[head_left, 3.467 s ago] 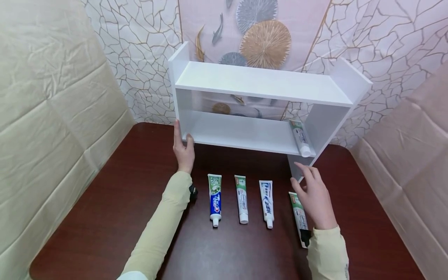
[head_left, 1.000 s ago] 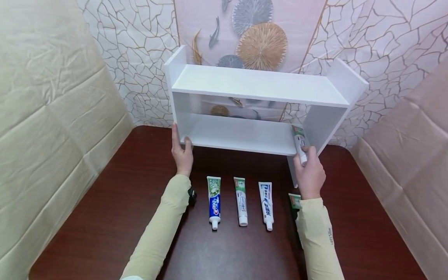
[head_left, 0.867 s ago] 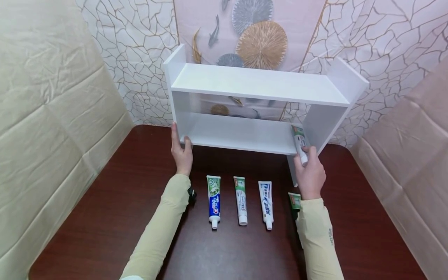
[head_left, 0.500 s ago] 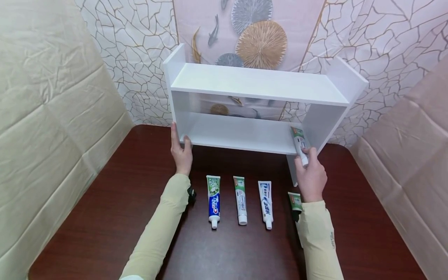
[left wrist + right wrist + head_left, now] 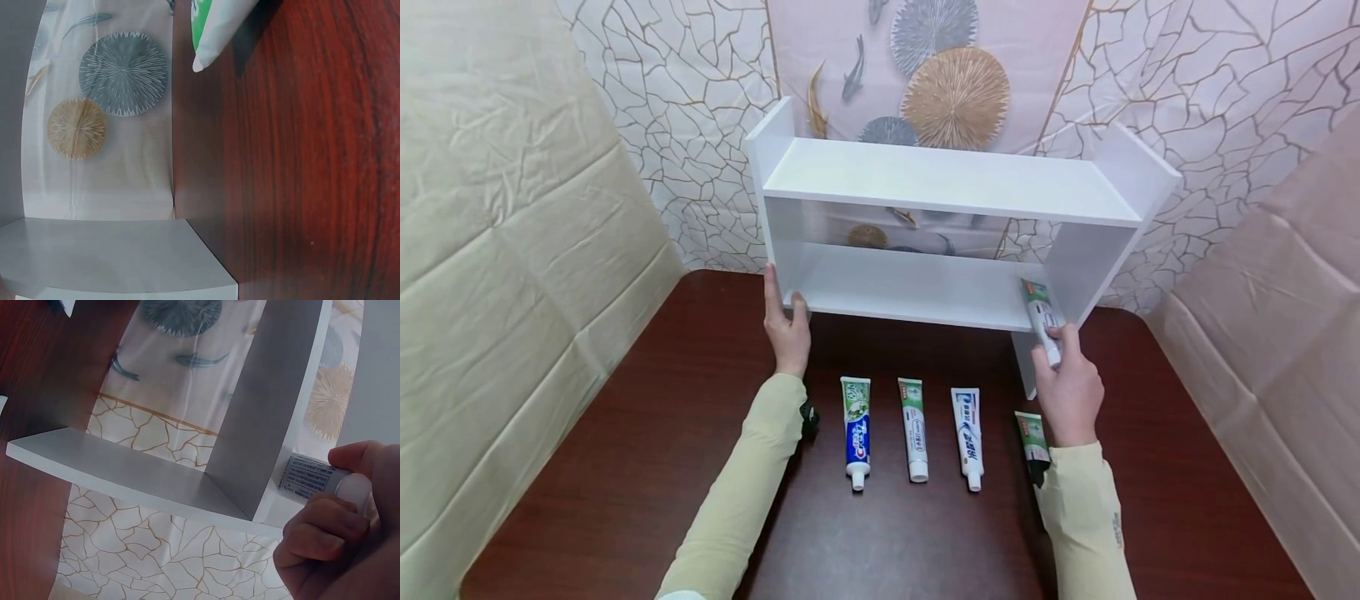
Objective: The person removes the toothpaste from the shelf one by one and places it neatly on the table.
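A white two-tier shelf [image 5: 940, 179] stands at the back of the table. My left hand [image 5: 788, 337] holds its left side panel at lower-board height, thumb in front and fingers along the outside. At the right end of the lower board lies a green-and-white toothpaste tube [image 5: 1039, 310], its cap end jutting past the front edge. My right hand [image 5: 1070, 387] pinches that end between thumb and fingers; the right wrist view shows the white cap [image 5: 353, 489] between them. Another green-topped toothpaste tube [image 5: 1032, 435] lies on the table, partly hidden by my right sleeve.
Across the table [image 5: 625, 467] lie a blue-and-green Crest toothpaste tube [image 5: 857, 429], a green-and-white one [image 5: 914, 429] and a white-and-blue one [image 5: 967, 437], caps toward me. A patterned cloth [image 5: 692, 125] hangs behind the shelf; quilted panels [image 5: 512, 275] flank the table.
My right hand has reached from above the table to the tube on the lower board and taken hold of it. Lately the tube has slid slightly toward me. My left hand stays on the shelf.
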Available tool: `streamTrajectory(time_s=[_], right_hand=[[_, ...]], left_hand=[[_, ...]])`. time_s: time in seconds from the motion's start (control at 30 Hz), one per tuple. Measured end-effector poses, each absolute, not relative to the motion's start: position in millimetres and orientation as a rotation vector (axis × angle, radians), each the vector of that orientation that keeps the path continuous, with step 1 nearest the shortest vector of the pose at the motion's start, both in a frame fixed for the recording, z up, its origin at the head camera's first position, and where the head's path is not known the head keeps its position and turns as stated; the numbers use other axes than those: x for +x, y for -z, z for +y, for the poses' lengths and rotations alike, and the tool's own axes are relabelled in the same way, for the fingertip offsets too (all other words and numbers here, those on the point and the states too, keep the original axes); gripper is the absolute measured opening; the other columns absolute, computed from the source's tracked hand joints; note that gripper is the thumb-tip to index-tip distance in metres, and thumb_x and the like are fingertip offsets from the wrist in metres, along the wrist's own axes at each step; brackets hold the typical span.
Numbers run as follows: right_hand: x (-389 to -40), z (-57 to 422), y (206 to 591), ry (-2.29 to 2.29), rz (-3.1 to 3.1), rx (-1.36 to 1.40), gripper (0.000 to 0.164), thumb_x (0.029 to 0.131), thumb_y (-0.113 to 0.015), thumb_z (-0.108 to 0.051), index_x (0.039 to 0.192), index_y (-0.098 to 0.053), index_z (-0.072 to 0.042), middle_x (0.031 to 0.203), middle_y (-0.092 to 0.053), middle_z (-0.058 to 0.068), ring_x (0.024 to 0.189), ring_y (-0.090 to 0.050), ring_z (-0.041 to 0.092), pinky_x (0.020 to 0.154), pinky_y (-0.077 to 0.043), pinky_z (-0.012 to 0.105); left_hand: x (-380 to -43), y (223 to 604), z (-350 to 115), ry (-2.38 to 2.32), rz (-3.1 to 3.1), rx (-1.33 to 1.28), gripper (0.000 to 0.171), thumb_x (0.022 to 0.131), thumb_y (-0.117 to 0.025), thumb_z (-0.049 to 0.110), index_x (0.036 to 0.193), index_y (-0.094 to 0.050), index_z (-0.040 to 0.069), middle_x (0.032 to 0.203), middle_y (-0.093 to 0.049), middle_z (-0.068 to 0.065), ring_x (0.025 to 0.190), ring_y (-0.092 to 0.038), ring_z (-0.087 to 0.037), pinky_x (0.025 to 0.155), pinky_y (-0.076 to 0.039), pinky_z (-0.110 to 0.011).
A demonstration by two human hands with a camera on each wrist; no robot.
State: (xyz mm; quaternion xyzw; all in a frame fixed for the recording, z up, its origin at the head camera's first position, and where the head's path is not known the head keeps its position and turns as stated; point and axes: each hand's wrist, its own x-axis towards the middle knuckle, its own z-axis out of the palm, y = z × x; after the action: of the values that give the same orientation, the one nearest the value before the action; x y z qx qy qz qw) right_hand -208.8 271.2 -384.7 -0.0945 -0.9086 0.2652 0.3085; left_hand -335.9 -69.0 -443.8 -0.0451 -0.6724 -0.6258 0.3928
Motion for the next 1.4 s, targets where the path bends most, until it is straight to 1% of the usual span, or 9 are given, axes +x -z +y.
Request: streamTrajectory(time_s=[0.2,0.33,0.5,0.7,0.87,1.0,1.03,1.27,1.4], right_hand=[[-204.5,271.0,384.5,-0.706,-2.407,-0.247,0.028,0.093,-0.05,-0.018,0.119,-0.055,-0.008,0.078,-0.067,0.029,0.048,-0.052,0.028,0.043,-0.031,0.029],[-200.9,271.3,385.0,-0.708,-2.421,-0.275,0.028,0.093,-0.05,-0.019,0.12,-0.054,-0.01,0.08,-0.068,0.029,0.05,-0.053,0.03,0.044,-0.032,0.029],[-195.4,270.4,383.7,-0.713,-2.428,-0.286,0.028,0.094,-0.049,-0.02,0.12,-0.054,-0.01,0.084,-0.069,0.029,0.052,-0.054,0.031,0.045,-0.031,0.029],[-190.6,269.2,383.0,-0.713,-2.423,-0.276,0.029,0.093,-0.05,-0.018,0.121,-0.055,-0.009,0.083,-0.068,0.03,0.052,-0.053,0.031,0.045,-0.029,0.03],[-187.8,268.9,384.3,-0.719,-2.446,-0.29,0.029,0.094,-0.05,-0.019,0.122,-0.054,-0.01,0.086,-0.068,0.029,0.053,-0.053,0.031,0.046,-0.031,0.03],[-185.6,268.8,385.1,-0.723,-2.467,-0.307,0.029,0.095,-0.05,-0.019,0.122,-0.053,-0.009,0.086,-0.068,0.029,0.054,-0.054,0.03,0.046,-0.031,0.029],[-185.1,268.5,384.8,-0.723,-2.47,-0.311,0.029,0.095,-0.05,-0.02,0.122,-0.053,-0.009,0.086,-0.068,0.03,0.054,-0.054,0.03,0.046,-0.031,0.029],[-182.9,266.8,383.5,-0.722,-2.474,-0.318,0.03,0.095,-0.051,-0.02,0.122,-0.052,-0.009,0.089,-0.068,0.03,0.056,-0.055,0.032,0.047,-0.031,0.029],[-181.5,266.4,383.5,-0.717,-2.471,-0.321,0.029,0.095,-0.051,-0.019,0.122,-0.052,-0.008,0.09,-0.068,0.031,0.057,-0.056,0.033,0.047,-0.032,0.029]], left_hand=[[-336.7,445.3,-69.6,1.577,-1.709,-0.124,0.059,0.098,-0.044,0.008,0.154,-0.028,0.015,0.161,-0.028,-0.002,0.147,-0.029,-0.015,0.116,-0.031,-0.039],[-336.8,445.5,-69.3,1.58,-1.705,-0.128,0.059,0.098,-0.044,0.008,0.155,-0.027,0.015,0.161,-0.028,-0.002,0.147,-0.029,-0.015,0.116,-0.032,-0.039],[-336.4,443.8,-68.8,1.596,-1.7,-0.136,0.06,0.098,-0.045,0.006,0.154,-0.027,0.012,0.161,-0.028,-0.006,0.147,-0.028,-0.017,0.116,-0.032,-0.039],[-333.4,438.3,-67.7,1.627,-1.708,-0.101,0.06,0.097,-0.045,0.001,0.154,-0.026,0.008,0.16,-0.027,-0.01,0.148,-0.027,-0.02,0.117,-0.03,-0.039],[-317.8,422.6,-64.6,1.643,-1.718,-0.096,0.059,0.096,-0.044,-0.001,0.153,-0.026,0.004,0.16,-0.027,-0.013,0.147,-0.028,-0.024,0.117,-0.03,-0.04],[-312.4,418.3,-63.5,1.649,-1.722,-0.092,0.059,0.096,-0.044,-0.001,0.152,-0.027,0.003,0.16,-0.027,-0.014,0.147,-0.028,-0.024,0.117,-0.03,-0.04],[-312.2,418.2,-63.4,1.653,-1.722,-0.091,0.059,0.096,-0.044,-0.001,0.153,-0.026,0.003,0.16,-0.027,-0.013,0.148,-0.027,-0.024,0.117,-0.03,-0.041],[-335.1,443.5,-69.3,1.599,-1.702,-0.123,0.059,0.098,-0.045,0.007,0.154,-0.028,0.013,0.16,-0.029,-0.007,0.146,-0.03,-0.016,0.116,-0.032,-0.04],[-336.0,442.6,-69.1,1.608,-1.717,-0.103,0.06,0.097,-0.045,0.003,0.154,-0.027,0.011,0.16,-0.028,-0.009,0.147,-0.029,-0.018,0.116,-0.031,-0.04]])
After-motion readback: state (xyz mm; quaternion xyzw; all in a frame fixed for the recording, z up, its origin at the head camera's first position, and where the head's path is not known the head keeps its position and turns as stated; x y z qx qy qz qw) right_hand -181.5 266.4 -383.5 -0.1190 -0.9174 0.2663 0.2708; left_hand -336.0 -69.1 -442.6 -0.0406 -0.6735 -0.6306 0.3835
